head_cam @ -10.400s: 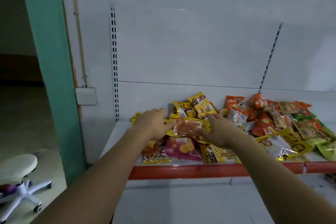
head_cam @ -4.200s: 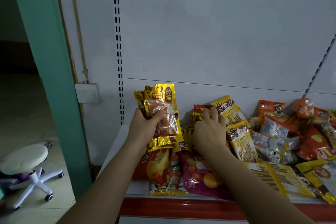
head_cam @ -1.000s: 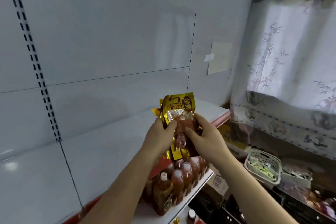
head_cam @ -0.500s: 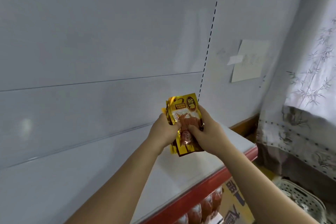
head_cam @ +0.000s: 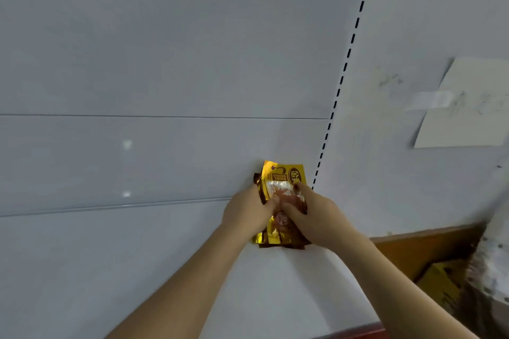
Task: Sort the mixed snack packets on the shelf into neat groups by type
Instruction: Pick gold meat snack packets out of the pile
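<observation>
holding a thin stack of gold snack packets [head_cam: 281, 190] upright at the shelf [head_cam: 289, 283] back right corner, left hand [head_cam: 245, 212] and right hand [head_cam: 316, 217] each clamped on a side; light, slippery, crinkly foil, best pinched by its edges.

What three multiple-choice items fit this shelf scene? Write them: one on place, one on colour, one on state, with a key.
1. Where are the gold snack packets?
A. At the shelf's back, near the slotted upright
B. On the floor
C. In a basket

2. The packets' main colour?
A. Green
B. Gold
C. Blue

3. How are the packets held?
A. Left hand alone
B. Lying free
C. Both hands, right hand too

Key: A, they stand against the back panel; B, the foil is gold; C, fingers of both hands curl round them.
</observation>
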The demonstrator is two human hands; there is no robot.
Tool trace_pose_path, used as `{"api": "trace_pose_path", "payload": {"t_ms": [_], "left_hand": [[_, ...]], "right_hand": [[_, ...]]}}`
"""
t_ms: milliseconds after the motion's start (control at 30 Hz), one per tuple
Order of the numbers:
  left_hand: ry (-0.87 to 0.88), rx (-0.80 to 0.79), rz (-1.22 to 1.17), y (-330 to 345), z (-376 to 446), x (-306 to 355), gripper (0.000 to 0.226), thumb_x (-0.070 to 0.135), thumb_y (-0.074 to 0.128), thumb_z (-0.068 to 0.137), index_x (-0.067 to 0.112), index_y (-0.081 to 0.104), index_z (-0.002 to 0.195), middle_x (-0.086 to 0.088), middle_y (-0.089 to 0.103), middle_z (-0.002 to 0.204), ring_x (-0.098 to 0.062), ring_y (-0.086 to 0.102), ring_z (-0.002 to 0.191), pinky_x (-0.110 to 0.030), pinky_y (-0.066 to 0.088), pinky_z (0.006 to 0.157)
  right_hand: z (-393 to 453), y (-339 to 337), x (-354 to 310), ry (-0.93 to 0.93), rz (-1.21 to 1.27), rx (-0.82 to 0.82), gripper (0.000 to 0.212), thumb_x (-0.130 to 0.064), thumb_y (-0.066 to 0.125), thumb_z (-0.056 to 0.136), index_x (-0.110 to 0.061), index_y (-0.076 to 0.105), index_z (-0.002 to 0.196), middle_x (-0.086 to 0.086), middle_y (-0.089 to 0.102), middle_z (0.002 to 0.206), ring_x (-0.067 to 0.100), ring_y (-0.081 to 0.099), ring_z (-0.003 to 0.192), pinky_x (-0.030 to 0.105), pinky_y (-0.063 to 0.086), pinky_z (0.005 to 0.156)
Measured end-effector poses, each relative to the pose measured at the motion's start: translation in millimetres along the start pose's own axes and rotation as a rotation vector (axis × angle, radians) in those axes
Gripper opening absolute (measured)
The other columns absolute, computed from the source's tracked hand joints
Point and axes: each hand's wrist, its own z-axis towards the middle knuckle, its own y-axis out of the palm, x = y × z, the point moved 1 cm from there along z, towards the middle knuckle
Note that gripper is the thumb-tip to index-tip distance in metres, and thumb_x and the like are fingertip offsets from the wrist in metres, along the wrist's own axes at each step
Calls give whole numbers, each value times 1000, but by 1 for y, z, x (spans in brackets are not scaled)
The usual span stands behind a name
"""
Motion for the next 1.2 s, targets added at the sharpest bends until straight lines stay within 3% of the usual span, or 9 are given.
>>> {"api": "trace_pose_path", "payload": {"t_ms": [133,267,500,667,800,1100,1200], "left_hand": [[-81,8,204,3,5,4,52,62,43,101,15,66,97,-3,68,90,-25,66,87,-33,48,69],[-116,-25,281,1,1,8,58,64,38,102,15,68,100,-5,70,91,-25,65,87,-33,49,70],[-182,29,206,-7,-13,7,47,61,46,101,17,64,101,-1,66,97,-27,67,104,-39,55,87],[-181,148,166,-13,-29,5,64,62,48,100,15,51,144,-8,58,138,-27,58,126,-39,50,99],[-135,217,151,-21,-43,4,63,59,47,101,17,47,147,-7,52,145,-26,53,133,-39,46,104],[-56,191,213,-48,-89,-8,60,51,45,105,17,39,153,-5,46,152,-25,45,139,-40,43,109],[-11,247,292,-65,-110,-21,60,52,43,105,16,39,152,-5,46,151,-25,42,140,-39,39,111]], "right_hand": [[9,5,13,-45,-29,-29,66,-62,38,97,-24,30,151,10,55,134,31,53,122,44,47,99],[4,9,17,-85,-86,-48,72,-66,33,97,-24,21,154,10,46,141,34,46,127,47,43,103],[-2,10,18,-145,-110,-17,86,-77,33,89,-27,14,156,4,32,153,31,37,138,50,41,107],[-3,8,15,-206,-209,162,89,-81,19,82,-25,27,152,5,30,156,30,30,143,49,39,109],[-9,6,6,-224,-264,183,90,-78,12,84,-24,28,153,9,23,161,32,21,149,49,32,114],[-44,6,-25,-175,-280,163,76,-72,33,91,-26,29,152,5,27,159,28,20,147,50,35,111],[-63,7,-50,-221,-314,175,75,-70,32,94,-27,24,154,7,19,164,30,13,151,48,23,119]]}}
